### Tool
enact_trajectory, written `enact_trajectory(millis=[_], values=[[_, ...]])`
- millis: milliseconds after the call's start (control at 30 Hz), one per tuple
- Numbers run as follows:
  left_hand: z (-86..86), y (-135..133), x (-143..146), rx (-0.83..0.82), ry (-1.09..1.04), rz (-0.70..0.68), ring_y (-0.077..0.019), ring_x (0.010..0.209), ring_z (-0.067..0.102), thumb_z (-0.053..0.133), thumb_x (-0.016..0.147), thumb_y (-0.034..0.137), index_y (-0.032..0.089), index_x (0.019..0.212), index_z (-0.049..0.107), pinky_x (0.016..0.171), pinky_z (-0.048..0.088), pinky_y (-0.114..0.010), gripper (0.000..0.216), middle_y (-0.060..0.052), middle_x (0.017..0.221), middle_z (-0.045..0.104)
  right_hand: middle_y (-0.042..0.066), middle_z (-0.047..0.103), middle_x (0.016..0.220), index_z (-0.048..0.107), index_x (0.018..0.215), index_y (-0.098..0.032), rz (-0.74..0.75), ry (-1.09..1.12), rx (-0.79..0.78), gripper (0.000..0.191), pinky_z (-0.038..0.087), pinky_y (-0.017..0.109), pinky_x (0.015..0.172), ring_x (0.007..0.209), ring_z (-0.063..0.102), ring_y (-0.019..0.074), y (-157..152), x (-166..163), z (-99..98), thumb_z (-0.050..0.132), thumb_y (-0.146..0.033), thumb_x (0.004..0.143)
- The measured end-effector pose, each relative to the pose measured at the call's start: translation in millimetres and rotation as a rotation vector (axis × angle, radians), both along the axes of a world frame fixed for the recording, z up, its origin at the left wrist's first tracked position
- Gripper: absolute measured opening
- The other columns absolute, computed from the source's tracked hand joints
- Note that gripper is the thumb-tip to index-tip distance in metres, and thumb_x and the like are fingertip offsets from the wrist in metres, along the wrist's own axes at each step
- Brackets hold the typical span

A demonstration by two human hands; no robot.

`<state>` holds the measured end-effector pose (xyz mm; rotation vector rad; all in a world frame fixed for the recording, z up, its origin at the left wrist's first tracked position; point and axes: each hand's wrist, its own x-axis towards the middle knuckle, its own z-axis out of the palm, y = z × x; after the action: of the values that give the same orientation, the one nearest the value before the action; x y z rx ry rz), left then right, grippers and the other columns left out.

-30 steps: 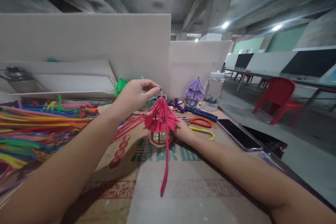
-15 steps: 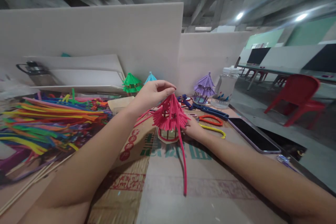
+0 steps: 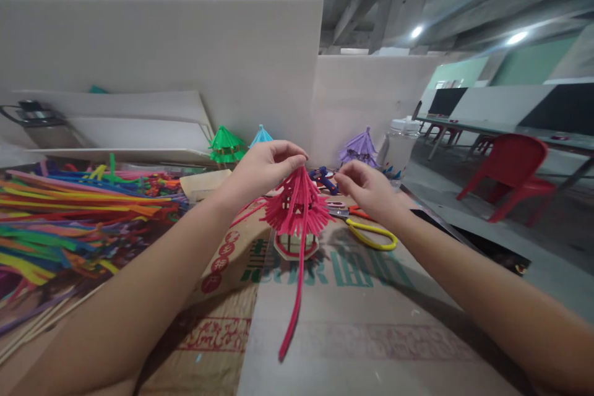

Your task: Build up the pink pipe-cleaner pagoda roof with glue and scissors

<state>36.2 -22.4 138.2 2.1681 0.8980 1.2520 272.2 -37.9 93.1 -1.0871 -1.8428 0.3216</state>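
A small pink pavilion model [image 3: 296, 213] made of fuzzy pipe cleaners stands on the cardboard-covered table [image 3: 352, 328]. My left hand [image 3: 266, 167] pinches the top of its roof, fingers closed. One long pink pipe cleaner [image 3: 293, 303] hangs from the roof down toward me. My right hand [image 3: 364, 189] hovers just right of the roof, off the table, its fingers curled loosely with nothing seen in them.
A big heap of coloured pipe cleaners [image 3: 69, 216] lies at the left. Green [image 3: 226, 145], blue [image 3: 262, 136] and purple [image 3: 358, 148] pavilion models stand by the white partition. Yellow-handled scissors [image 3: 371, 236], a clear jar [image 3: 398, 148] and red chairs [image 3: 508, 173] are at the right.
My right hand has lifted from the model's base and risen beside the roof. The left hand keeps its pinch on the top. The camera view shifted slightly.
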Motion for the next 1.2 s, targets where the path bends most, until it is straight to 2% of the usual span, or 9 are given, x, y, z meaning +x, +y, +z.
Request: enact_trajectory(millis=[100,267,400,533,700,800,967,1133,1200], values=[[-1.1,-2,3,0.050,0.003,0.021,-0.0173,0.081,0.068,0.063,0.087,0.039,0.015,0.095,0.072,0.073,0.050,-0.027,0.027,-0.005,0.089,0.075,0.000,0.062,0.074,0.056,0.084,-0.021,-0.028,-0.128,0.194,0.022,0.042,0.026,0.060,0.065,0.055,0.0135,-30,-14,16.6,0.061,-0.042,0.090],[2.5,-11,4,0.139,0.021,0.098,-0.0178,0.084,0.067,0.062,0.089,0.037,0.015,0.092,0.072,0.078,0.051,-0.027,0.024,-0.005,0.091,0.075,0.003,0.065,0.082,0.051,0.101,-0.023,-0.012,-0.296,0.109,0.040,0.041,0.029,0.057,0.066,0.059,0.0179,-59,-36,12.7,0.069,-0.054,0.082],[4.8,-16,4,0.179,0.033,0.112,-0.0179,0.085,0.067,0.061,0.089,0.037,0.016,0.091,0.072,0.077,0.050,-0.026,0.024,-0.005,0.090,0.074,0.007,0.069,0.099,0.045,0.116,-0.023,-0.073,-0.336,0.054,0.050,0.042,0.031,0.062,0.079,0.066,0.0239,-52,-39,-0.2,0.073,-0.044,0.080],[6.6,-16,3,0.184,0.047,0.135,-0.0175,0.083,0.067,0.060,0.089,0.035,0.016,0.091,0.072,0.075,0.050,-0.025,0.023,-0.005,0.088,0.074,0.001,0.069,0.087,0.041,0.118,-0.025,-0.008,-0.243,0.000,0.033,0.042,0.029,0.062,0.073,0.065,0.0193,-44,-36,-6.5,0.060,-0.030,0.091],[8.6,-12,-1,0.154,0.036,0.153,-0.0163,0.078,0.066,0.059,0.088,0.032,0.016,0.090,0.071,0.074,0.051,-0.025,0.020,-0.003,0.083,0.074,-0.002,0.067,0.082,0.045,0.117,-0.026,0.038,-0.163,0.033,0.028,0.044,0.029,0.066,0.073,0.063,0.0166,-46,-34,-4.4,0.055,-0.022,0.092],[8.1,-10,-2,0.154,0.035,0.149,-0.0162,0.079,0.066,0.060,0.087,0.031,0.016,0.090,0.071,0.075,0.051,-0.025,0.019,-0.003,0.085,0.074,-0.001,0.067,0.081,0.047,0.113,-0.024,0.047,-0.133,0.011,0.026,0.044,0.029,0.065,0.071,0.063,0.0164,-48,-36,-3.0,0.059,-0.028,0.091],[5.2,-9,-2,0.175,0.042,0.128,-0.0153,0.078,0.066,0.060,0.089,0.034,0.016,0.090,0.071,0.075,0.051,-0.024,0.021,-0.003,0.084,0.074,0.002,0.067,0.092,0.046,0.112,-0.023,-0.008,-0.179,-0.007,0.047,0.044,0.029,0.062,0.073,0.063,0.0176,-51,-44,-7.4,0.074,-0.044,0.080],[3.5,-11,1,0.212,0.068,0.129,-0.0168,0.081,0.067,0.060,0.089,0.034,0.016,0.090,0.071,0.080,0.051,-0.026,0.021,-0.003,0.087,0.074,0.003,0.070,0.093,0.044,0.119,-0.023,-0.003,-0.218,0.054,0.035,0.044,0.029,0.065,0.077,0.064,0.0177,-50,-45,-13.5,0.060,-0.018,0.088],[3.6,-11,1,0.213,0.069,0.133,-0.0172,0.082,0.068,0.060,0.089,0.034,0.017,0.089,0.071,0.081,0.052,-0.027,0.021,-0.003,0.087,0.074,0.003,0.071,0.091,0.045,0.119,-0.023,0.026,-0.181,0.061,0.031,0.045,0.030,0.067,0.078,0.065,0.0175,-47,-44,-14.6,0.055,-0.015,0.091]])
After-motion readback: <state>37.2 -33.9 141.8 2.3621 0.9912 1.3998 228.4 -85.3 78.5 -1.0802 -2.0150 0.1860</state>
